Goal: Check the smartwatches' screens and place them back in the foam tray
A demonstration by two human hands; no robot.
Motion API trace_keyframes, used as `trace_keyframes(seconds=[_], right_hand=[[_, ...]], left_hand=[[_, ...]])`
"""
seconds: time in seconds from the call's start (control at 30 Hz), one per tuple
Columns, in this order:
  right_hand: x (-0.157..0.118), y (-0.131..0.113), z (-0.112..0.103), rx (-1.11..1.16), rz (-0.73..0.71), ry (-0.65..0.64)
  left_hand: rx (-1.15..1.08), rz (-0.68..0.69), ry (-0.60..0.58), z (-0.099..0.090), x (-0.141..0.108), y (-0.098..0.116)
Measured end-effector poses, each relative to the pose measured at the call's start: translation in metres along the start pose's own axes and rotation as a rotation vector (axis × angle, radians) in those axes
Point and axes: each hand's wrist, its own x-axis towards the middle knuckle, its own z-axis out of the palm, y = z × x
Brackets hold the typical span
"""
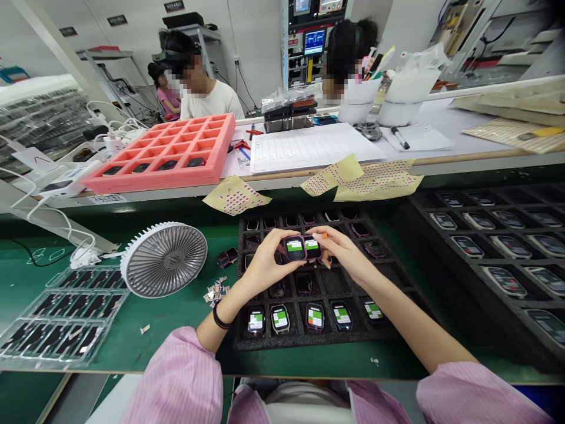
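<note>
Above the black foam tray (332, 281), two lit smartwatches sit side by side between my hands. My left hand (270, 257) pinches the left smartwatch (295, 248) by its edges, thumb below and fingers above. The fingers of my right hand (342, 250) close on the right smartwatch (313, 246). Both screens show white and green bands. A small orange piece (325, 235) shows at my right fingertips; what it is I cannot tell. In the tray's front row lie several lit watches (315, 316), with dark ones in the rows behind.
A round grey fan (170, 259) stands left of the tray, near small loose strips (216, 291) and clear plastic trays (66, 312). Another black tray of watches (512, 247) is at right. A pink foam tray (176, 154) and yellow dotted sheets (375, 179) lie on the shelf; people sit beyond.
</note>
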Motion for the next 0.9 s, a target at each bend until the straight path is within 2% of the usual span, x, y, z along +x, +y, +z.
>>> trace_keyframes(seconds=[0.07,0.2,0.37,0.47,0.67,0.9], right_hand=[[-0.007,0.000,0.009,-0.044,-0.028,-0.032],[-0.019,-0.004,0.017,-0.142,-0.054,-0.072],[-0.019,-0.016,0.009,-0.063,-0.019,-0.211],[-0.016,-0.017,0.004,-0.013,0.002,-0.275],[-0.015,-0.012,0.002,0.064,0.059,-0.273],[-0.016,-0.013,0.005,0.089,0.064,-0.278]], left_hand=[[0.172,0.094,-0.017,0.002,-0.001,0.000],[0.388,0.162,-0.041,0.005,-0.003,-0.004],[0.272,0.292,0.071,-0.001,-0.003,0.003],[0.238,0.336,0.096,-0.002,-0.005,0.009],[0.189,0.355,0.083,0.002,-0.008,0.013],[0.201,0.367,0.126,0.003,-0.007,0.012]])
